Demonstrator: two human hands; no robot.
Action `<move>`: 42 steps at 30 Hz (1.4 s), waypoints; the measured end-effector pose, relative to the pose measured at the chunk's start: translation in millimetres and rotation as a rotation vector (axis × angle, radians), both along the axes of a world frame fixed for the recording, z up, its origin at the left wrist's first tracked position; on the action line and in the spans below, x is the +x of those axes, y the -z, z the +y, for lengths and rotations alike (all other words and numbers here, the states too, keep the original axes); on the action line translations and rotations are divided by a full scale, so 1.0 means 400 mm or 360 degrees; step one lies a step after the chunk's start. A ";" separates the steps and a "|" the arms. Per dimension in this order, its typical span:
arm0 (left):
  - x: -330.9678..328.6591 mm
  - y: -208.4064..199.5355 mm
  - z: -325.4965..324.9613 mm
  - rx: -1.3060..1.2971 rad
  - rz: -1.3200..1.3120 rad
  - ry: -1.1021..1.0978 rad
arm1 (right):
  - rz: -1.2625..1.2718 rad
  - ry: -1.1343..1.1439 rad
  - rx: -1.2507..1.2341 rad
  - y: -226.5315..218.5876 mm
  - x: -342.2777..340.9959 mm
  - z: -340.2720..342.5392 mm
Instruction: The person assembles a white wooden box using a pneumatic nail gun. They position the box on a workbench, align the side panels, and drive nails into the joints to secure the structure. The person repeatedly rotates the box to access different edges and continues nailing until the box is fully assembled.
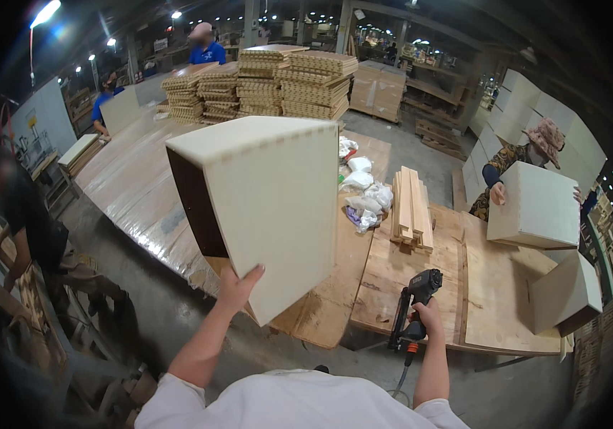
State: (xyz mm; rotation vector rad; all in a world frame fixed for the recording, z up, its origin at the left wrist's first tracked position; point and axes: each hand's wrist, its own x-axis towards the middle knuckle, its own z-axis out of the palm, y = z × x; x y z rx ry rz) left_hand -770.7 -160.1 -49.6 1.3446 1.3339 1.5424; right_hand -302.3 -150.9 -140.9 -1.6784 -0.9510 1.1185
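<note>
A large pale wooden box [278,214] with finger-jointed edges and a dark open side stands tilted in front of me. My left hand [235,289] grips its lower near corner, thumb on the pale face and the other fingers out of sight. In my right hand [429,316] is a black pneumatic nail gun [424,284], its fingers wrapped round the handle. An orange hose fitting [412,347] sits at the tool's lower end. The gun is apart from the box, over the worktable's near edge.
A plywood worktable [399,286] carries wood strips [410,207] and white plastic bags [367,189]. At right, a co-worker [521,161] holds a pale box [535,204]; another box [571,293] lies nearer. Stacked panels [263,82] stand behind. A person [42,229] works at far left.
</note>
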 end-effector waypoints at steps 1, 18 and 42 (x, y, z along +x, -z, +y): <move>0.002 -0.052 -0.007 0.0078 -0.0119 -0.0075 | -0.0003 -0.0013 0.0013 0.004 -0.006 0.007; -0.228 -0.082 0.161 -0.0369 -0.1108 0.0429 | -0.0222 -0.0725 0.0179 -0.630 -0.133 -0.048; -0.240 -0.038 0.173 -0.0064 -0.1091 0.0438 | -0.0568 -0.1255 -0.0235 -0.925 -0.481 -0.019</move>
